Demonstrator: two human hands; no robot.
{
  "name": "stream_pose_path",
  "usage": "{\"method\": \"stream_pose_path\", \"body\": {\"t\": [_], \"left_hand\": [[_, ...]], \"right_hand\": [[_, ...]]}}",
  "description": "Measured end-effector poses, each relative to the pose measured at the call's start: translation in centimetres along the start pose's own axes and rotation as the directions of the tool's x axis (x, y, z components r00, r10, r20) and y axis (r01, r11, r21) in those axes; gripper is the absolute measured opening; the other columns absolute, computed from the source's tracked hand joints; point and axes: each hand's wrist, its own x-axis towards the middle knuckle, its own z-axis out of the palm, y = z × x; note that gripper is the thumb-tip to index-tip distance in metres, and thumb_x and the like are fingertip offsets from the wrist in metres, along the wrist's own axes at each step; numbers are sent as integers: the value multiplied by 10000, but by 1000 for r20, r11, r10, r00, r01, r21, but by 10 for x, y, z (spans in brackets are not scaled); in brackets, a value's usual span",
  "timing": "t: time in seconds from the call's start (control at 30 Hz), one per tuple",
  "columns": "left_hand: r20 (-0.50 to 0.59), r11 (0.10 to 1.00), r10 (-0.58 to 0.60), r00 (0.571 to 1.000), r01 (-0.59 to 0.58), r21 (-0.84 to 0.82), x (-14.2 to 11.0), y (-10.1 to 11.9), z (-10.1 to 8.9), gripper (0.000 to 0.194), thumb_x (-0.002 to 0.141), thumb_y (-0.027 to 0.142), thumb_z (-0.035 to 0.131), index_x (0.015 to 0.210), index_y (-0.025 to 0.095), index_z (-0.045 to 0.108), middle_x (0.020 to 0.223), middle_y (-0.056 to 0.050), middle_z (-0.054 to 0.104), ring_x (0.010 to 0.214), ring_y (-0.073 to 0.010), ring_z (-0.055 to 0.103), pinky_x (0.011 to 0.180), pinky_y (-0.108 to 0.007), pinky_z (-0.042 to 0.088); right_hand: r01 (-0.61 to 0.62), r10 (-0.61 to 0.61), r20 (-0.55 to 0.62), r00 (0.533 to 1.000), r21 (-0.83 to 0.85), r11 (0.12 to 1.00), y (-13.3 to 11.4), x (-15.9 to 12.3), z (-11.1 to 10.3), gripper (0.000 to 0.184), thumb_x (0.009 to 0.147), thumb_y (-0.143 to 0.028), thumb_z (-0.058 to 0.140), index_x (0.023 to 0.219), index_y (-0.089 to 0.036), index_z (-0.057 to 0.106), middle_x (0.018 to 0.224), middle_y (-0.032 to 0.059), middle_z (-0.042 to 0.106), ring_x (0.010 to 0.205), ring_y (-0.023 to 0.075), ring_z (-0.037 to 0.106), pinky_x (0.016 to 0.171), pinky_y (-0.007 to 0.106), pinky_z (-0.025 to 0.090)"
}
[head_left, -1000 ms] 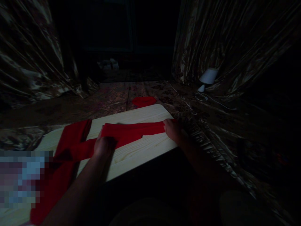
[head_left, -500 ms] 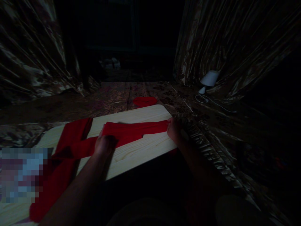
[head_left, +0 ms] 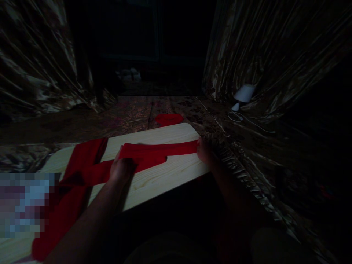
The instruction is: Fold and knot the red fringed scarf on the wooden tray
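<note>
The long red cloth (head_left: 151, 153) lies flat and mostly straight across the pale wooden board (head_left: 156, 181), thin at its right end, fatter in the middle with a small step in its near edge, and on the left it meets a wide red piece (head_left: 67, 207).
</note>
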Motion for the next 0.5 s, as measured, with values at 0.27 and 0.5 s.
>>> {"method": "stream_pose_path", "body": {"t": [0.27,0.5], "left_hand": [[-8,1000,-16,1000,16,7,-4,2,4,867,661,-30,579,1457,302,488,822,8,678,603,-125,633,583,-248,577],[-41,1000,-21,999,21,-17,-4,3,4,794,748,43,633,1478,313,476,812,12,680,627,-128,652,631,-267,585]], "right_hand": [[-11,8,80,997,36,999,28,-7,-9,150,728,-106,499,828,-217,512,852,56,582,826,214,542,815,350,465],[-68,57,89,994,133,989,43,-15,-23,119,750,-134,495,815,-226,535,906,49,632,977,220,596,943,393,466]]}}
